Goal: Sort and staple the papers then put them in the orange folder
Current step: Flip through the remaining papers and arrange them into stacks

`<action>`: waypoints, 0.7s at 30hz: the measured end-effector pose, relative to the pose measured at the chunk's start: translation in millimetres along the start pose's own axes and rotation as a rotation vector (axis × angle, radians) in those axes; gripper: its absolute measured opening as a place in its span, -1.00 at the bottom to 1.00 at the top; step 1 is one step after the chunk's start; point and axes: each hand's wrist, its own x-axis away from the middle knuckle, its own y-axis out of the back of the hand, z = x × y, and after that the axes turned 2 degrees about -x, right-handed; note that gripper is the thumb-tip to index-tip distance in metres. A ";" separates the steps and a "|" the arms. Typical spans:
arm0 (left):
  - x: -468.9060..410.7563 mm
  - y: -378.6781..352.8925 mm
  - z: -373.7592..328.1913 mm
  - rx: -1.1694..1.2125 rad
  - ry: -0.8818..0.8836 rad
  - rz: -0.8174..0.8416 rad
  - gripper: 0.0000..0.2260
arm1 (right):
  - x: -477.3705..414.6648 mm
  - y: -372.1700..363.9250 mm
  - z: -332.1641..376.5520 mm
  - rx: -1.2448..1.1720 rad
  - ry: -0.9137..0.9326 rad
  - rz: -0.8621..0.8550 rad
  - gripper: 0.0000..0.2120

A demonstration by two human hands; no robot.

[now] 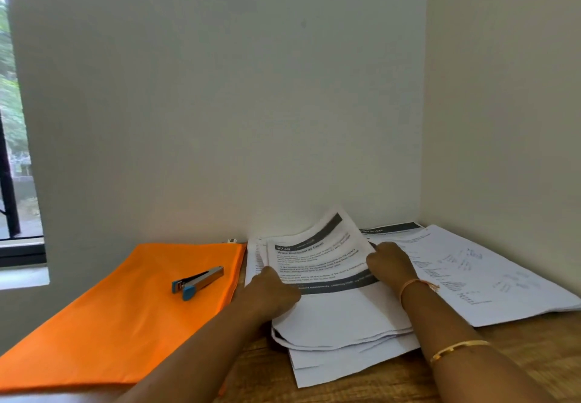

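Note:
A loose stack of printed papers [339, 317] lies on the wooden desk in front of me. My left hand [270, 292] grips the left edge of the upper sheets. My right hand [390, 261] holds their right side, and the top sheet [320, 254] curls upward toward the wall. A second pile of papers [484, 273] with faint charts lies to the right. The orange folder [125, 311] lies flat on the left, with a blue and silver stapler [198, 281] resting on top of it.
The wooden desk [518, 355] sits in a corner, with a white wall [220, 103] directly behind and another on the right. A window [12, 151] is at the far left. A small white object [231, 240] lies by the wall behind the folder.

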 end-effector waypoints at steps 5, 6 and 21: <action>-12.9 -2.0 12.1 0.257 -0.043 -0.235 -0.67 | -1.7 7.2 5.5 -0.377 0.050 -0.079 -0.79; -12.2 -0.5 12.0 0.368 -0.028 -0.275 -0.72 | -1.2 6.4 7.5 -0.446 0.044 -0.086 -0.79; 1.4 16.9 -3.3 0.492 -0.548 -0.769 -0.72 | 24.2 16.7 43.7 -0.799 0.504 -0.380 -0.78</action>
